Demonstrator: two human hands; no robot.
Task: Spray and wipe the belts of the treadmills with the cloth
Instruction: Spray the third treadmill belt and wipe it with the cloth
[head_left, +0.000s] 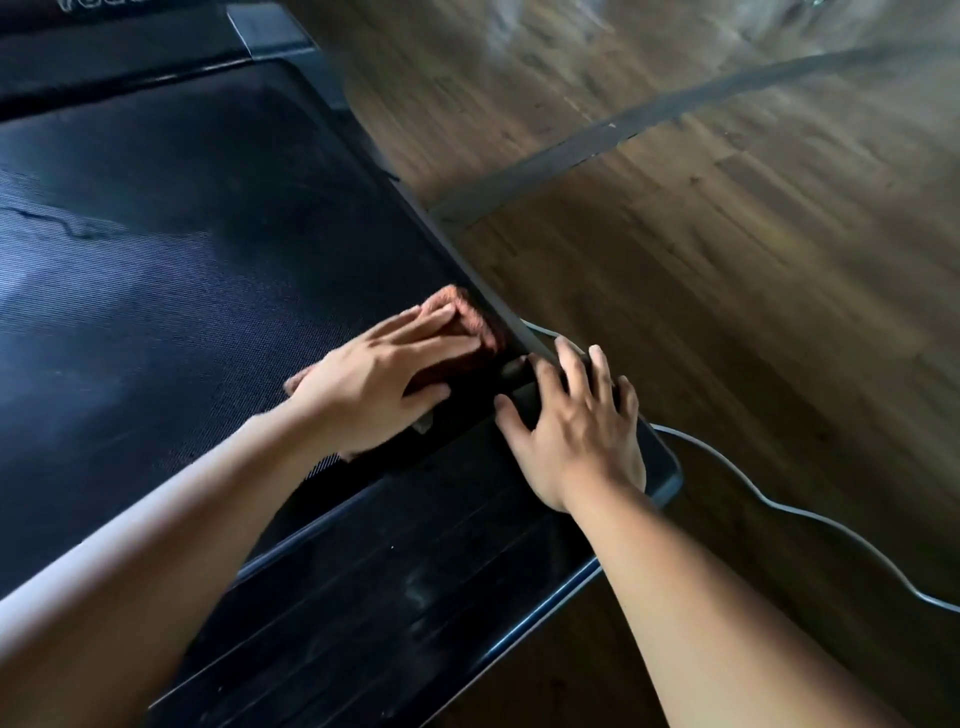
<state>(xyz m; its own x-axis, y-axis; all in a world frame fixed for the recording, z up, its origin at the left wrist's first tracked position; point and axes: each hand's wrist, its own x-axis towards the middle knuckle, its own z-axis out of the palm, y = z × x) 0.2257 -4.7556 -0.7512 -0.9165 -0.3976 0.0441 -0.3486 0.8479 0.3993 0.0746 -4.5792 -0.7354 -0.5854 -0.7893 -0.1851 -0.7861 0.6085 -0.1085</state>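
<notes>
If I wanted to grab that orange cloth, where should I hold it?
Judging by its pose, take the bunched far end of the cloth from above. It sticks up past the left hand, which presses the rest flat on the belt. The side rail blocks the right.

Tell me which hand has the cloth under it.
The left hand, pressing the reddish-brown cloth onto the belt. The right hand rests bare on the treadmill's end cover.

The belt (171, 291) is black with a fine woven, dotted texture and a bluish sheen. The cloth (475, 325) is rust-orange. The frame (670, 478) is black. The floor (727, 249) shows brown wood grain, crossed by a grey cable (810, 514).
</notes>
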